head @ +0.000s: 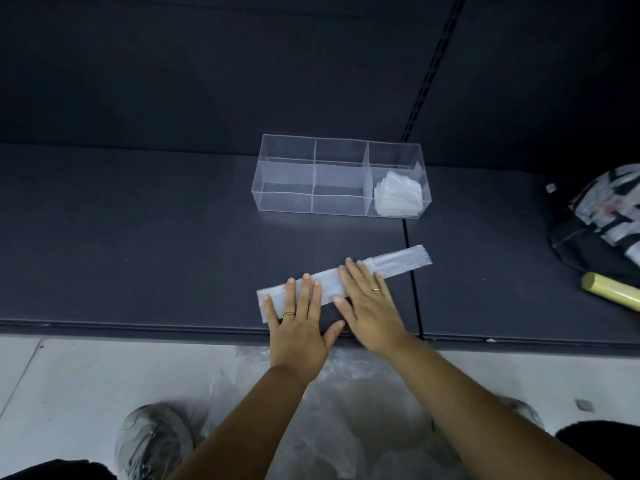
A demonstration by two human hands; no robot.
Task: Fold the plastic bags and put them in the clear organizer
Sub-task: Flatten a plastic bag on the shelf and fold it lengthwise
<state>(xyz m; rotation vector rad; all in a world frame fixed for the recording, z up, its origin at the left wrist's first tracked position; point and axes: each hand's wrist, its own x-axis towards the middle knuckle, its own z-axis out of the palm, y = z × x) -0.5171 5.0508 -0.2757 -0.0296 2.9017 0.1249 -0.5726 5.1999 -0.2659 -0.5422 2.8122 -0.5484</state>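
A clear plastic bag folded into a long narrow strip (398, 263) lies slanted on the dark shelf surface (138, 254), near its front edge. My left hand (301, 317) presses flat on the strip's left end, fingers straight. My right hand (369, 299) lies flat across the strip's middle, fingers straight too. Behind them stands the clear organizer (287, 181) with several compartments. Its right compartment holds a stack of folded bags (398, 197); the others look empty.
More loose clear plastic bags (346, 410) lie on the pale floor below the shelf edge, between my shoes. At the right of the shelf sit a dark bag with patterned cloth (602, 216) and a yellow-green roll (613, 292).
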